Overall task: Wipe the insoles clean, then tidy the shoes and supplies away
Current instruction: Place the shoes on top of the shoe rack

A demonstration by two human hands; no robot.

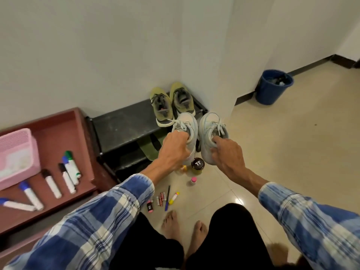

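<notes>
I hold a pair of pale grey-white sneakers above the floor, in front of a black shoe rack [124,123]. My left hand [175,147] grips the left sneaker [188,121] at its heel opening. My right hand [226,152] grips the right sneaker [210,123] at the collar, fingers hooked inside. A pair of yellow-green sneakers [171,102] stands on the rack's top shelf in the corner. Small supplies lie on the floor below: a dark-lidded jar [197,164], a pink-capped bottle [193,180], a pen [168,197] and a yellow glue stick [174,198].
A reddish-brown tray-like surface [58,125] at the left carries a pink basket [17,152] and several markers [68,172]. A blue waste bin [272,86] stands by the wall at the right. A white wall corner juts out behind the rack. My bare feet [183,225] are on the tile floor.
</notes>
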